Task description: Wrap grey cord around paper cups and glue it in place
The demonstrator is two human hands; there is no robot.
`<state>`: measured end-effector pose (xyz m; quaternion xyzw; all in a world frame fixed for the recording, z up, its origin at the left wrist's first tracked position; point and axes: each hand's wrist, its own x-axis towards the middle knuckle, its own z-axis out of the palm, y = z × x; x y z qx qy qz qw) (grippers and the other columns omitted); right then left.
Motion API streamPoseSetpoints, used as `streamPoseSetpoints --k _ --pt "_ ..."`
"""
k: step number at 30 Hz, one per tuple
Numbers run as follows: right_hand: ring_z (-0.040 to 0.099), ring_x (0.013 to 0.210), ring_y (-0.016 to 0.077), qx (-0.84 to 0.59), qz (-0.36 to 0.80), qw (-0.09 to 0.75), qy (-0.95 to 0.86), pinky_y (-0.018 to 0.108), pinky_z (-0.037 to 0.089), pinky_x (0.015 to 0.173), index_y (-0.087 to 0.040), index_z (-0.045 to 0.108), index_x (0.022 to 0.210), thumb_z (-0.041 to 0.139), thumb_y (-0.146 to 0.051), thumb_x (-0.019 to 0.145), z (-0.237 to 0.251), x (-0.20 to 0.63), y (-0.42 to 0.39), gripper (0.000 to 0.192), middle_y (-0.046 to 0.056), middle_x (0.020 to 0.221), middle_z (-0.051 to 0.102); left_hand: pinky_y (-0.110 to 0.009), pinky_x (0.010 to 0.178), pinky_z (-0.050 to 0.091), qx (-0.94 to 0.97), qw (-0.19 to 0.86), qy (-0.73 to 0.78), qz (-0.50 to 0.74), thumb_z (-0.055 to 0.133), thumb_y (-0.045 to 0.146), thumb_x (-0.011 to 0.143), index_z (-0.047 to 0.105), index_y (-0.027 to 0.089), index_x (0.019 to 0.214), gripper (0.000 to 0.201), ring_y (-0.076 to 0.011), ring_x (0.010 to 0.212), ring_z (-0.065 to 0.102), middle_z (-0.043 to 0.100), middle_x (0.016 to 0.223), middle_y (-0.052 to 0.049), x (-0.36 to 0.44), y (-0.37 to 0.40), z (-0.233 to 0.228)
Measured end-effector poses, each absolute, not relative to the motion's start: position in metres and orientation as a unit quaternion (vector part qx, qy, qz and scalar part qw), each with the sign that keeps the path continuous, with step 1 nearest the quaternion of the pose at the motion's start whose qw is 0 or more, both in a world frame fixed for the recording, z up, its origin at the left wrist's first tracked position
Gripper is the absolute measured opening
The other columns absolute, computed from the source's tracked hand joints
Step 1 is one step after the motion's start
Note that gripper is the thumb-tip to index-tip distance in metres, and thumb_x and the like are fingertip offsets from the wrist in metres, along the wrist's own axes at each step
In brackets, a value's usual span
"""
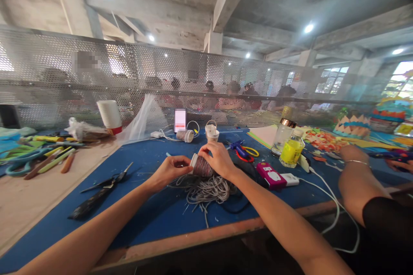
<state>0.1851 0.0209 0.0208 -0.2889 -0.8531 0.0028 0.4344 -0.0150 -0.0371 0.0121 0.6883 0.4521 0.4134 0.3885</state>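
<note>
A paper cup [203, 168] lies on its side between my hands, its white rim toward the left and its wall wound with reddish-grey cord. The fingers of my left hand [172, 169] close at the rim side of the cup. My right hand [220, 160] grips the cup from above, thumb and forefinger at the rim. Just below, a loose heap of grey cord [209, 190] is spread on the blue mat [151, 215]. Another wrapped cup [185, 136] lies on its side behind, and a small white cup with a handle [212, 131] stands beside it.
Black-handled scissors [102, 191] lie to the left. A blue glue gun [235, 144], a magenta box [271, 175], a yellow-liquid bottle [292, 151] and a glass jar [282, 135] are at right. A co-worker's arm [358, 180] rests farther right. Stacked cups [109, 116] stand back left before a perforated screen [193, 68].
</note>
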Motion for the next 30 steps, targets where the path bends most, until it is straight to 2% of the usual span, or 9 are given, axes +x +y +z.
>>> streamPoseSetpoints --k 16,30 --pt "0.060 0.081 0.0143 -0.294 0.008 0.425 -0.856 0.027 0.040 0.077 -0.020 0.063 0.081 0.062 -0.029 0.085 0.0180 0.1843 0.0238 0.011 0.001 0.083 0.066 -0.025 0.066 0.044 0.699 0.383 0.448 0.405 0.066 0.037 0.072 0.069 0.015 0.079 0.023 -0.0157 0.070 0.059 0.067 0.074 -0.002 -0.0140 -0.0392 0.0139" --pt "0.060 0.074 0.0116 -0.310 0.067 0.399 -0.860 0.023 0.042 0.071 -0.020 0.065 0.081 0.060 -0.031 0.086 0.0105 0.1848 0.0302 0.013 0.000 0.083 0.065 -0.025 0.067 0.042 0.698 0.401 0.433 0.406 0.067 0.036 0.072 0.069 0.015 0.080 0.023 -0.0145 0.069 0.057 0.066 0.073 -0.001 -0.0139 -0.0365 0.0102"
